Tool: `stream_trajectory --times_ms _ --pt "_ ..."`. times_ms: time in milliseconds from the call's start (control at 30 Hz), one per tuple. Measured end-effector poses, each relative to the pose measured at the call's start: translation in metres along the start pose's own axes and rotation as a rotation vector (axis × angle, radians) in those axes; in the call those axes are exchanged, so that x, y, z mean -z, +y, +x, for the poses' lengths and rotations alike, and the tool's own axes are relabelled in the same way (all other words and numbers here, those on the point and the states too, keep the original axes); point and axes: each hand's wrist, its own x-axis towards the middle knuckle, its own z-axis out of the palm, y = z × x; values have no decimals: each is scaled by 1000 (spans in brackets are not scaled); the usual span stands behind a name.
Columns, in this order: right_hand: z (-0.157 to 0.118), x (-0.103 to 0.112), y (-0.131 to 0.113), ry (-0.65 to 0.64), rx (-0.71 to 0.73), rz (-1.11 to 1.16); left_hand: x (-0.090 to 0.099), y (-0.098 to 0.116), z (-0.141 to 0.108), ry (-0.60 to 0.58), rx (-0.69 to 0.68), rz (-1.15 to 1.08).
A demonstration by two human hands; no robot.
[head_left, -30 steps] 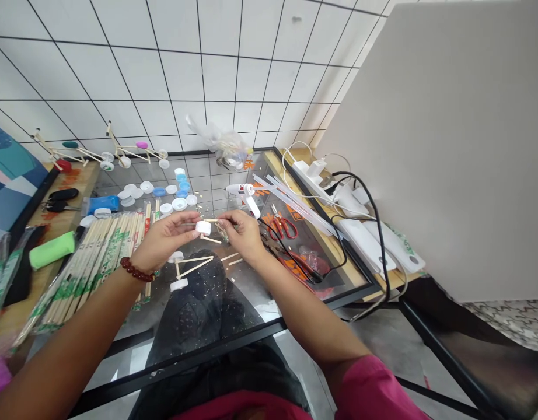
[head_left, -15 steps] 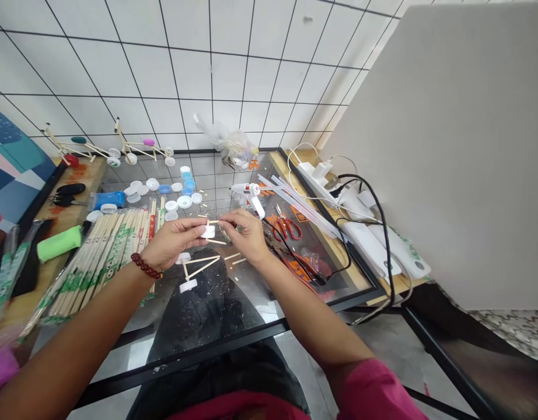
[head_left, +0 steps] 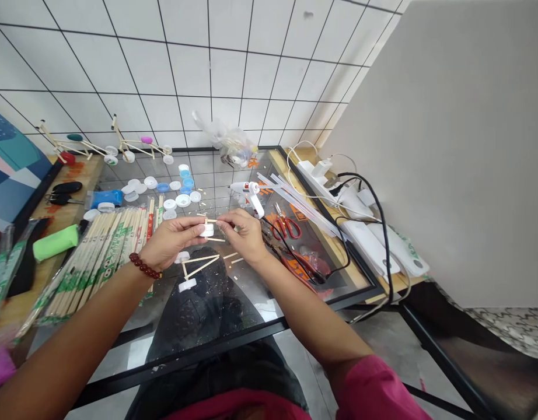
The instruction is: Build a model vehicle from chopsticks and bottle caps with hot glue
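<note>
My left hand (head_left: 177,238), with a red bead bracelet at the wrist, pinches a white bottle cap (head_left: 208,230) that has a short stick against it. My right hand (head_left: 245,232) has its thumb and forefinger closed on the end of a thin wooden stick (head_left: 212,221) beside the cap. Below the hands, a stick frame with white caps (head_left: 201,265) lies on the glass table. Loose short sticks (head_left: 230,255) are to its right. Just behind my right hand stands a white glue gun (head_left: 247,189).
Wrapped chopsticks (head_left: 98,256) lie at the left, with white and blue caps (head_left: 163,187) behind them. Red-handled scissors (head_left: 286,227), clear glue sticks (head_left: 301,204), cables and power strips (head_left: 317,175) are at the right. Finished stick models (head_left: 133,146) stand at the back left.
Both hands hold nearly the same pose on the cap and stick. The whole view has shifted slightly.
</note>
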Motion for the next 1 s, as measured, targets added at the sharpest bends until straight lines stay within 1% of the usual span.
stream_trajectory --times_ms 100,200,333,433,500,567,633,733,833,1000 --pt "0 -1 0 -18 -20 -14 1 0 0 -11 -7 9" --pt "0 -1 0 -15 -9 -16 2 2 -1 -24 -9 12" --pt "1 3 0 33 32 -2 5 3 0 -27 -31 -10" --pt "2 5 0 63 22 3 7 4 3 -21 -46 -60" --pt "1 6 1 24 -16 6 9 4 4 -13 -46 -109" --pt "0 6 2 -54 -49 9 10 4 6 -5 -41 -156" --pt "0 5 3 -132 -47 2 10 3 6 -5 -34 -181" --pt "-1 3 6 -210 19 -39 9 2 6 -16 -25 -183" --pt "-1 3 7 -252 97 -138 7 0 4 -27 -16 -153" --pt "-3 3 5 -290 186 -342 3 -4 4 37 6 -105"
